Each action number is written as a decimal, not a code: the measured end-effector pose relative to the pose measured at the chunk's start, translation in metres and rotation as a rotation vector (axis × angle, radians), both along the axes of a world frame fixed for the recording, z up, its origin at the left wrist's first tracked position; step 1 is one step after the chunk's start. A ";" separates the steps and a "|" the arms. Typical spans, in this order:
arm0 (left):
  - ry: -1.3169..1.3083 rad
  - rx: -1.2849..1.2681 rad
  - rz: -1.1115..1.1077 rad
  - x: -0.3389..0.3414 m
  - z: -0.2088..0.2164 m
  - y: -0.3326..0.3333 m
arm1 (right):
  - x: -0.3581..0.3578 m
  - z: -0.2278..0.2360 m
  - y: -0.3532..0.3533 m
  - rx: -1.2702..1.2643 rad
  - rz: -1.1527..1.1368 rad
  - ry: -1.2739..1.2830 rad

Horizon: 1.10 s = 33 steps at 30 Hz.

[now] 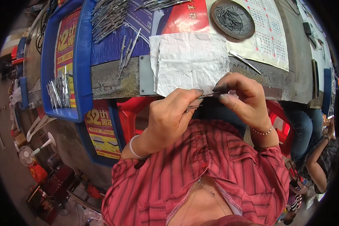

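Close to the table's front edge, my left hand (169,113) is closed around a slim silvery metal tool (194,107). My right hand (246,96) pinches thumb and forefinger, dark with grime, at the tool's right end; any small part between those fingertips is hidden. Just beyond both hands lies a crumpled white sheet (192,56), with one slim metal tool (158,60) along its left side. Another slim metal tool (245,62) rests right of the sheet. A round brown dish (216,19) farther back holds many thin dark grey pins (231,19).
A heap of slim metal tools (108,17) covers the back left, with several loose tools (128,51) nearer. A blue tray (84,67) at left holds more tools (60,92). A red stool (126,116) stands under the table. Another person's arm (317,165) shows at far right.
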<state>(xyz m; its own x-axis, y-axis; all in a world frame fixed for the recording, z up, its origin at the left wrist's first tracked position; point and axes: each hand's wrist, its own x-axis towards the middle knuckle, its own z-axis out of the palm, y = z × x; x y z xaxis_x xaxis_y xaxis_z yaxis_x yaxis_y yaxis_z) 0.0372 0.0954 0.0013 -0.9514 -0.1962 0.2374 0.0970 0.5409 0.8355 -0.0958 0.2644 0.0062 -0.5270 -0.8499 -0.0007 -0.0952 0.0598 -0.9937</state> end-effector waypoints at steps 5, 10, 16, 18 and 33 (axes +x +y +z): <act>0.023 -0.123 0.025 0.001 -0.002 0.003 | 0.001 -0.002 -0.003 0.001 -0.049 0.094; 0.064 -0.283 0.024 0.004 -0.002 0.003 | 0.004 -0.003 -0.005 0.004 -0.070 0.155; 0.069 -0.315 0.022 0.005 0.000 0.005 | 0.008 -0.002 -0.008 0.052 -0.068 0.182; 0.070 -0.330 0.024 0.005 -0.001 0.004 | 0.008 -0.003 -0.009 0.058 -0.061 0.170; -0.013 -0.311 0.004 -0.008 0.014 0.005 | 0.004 -0.007 -0.001 0.085 -0.112 -0.029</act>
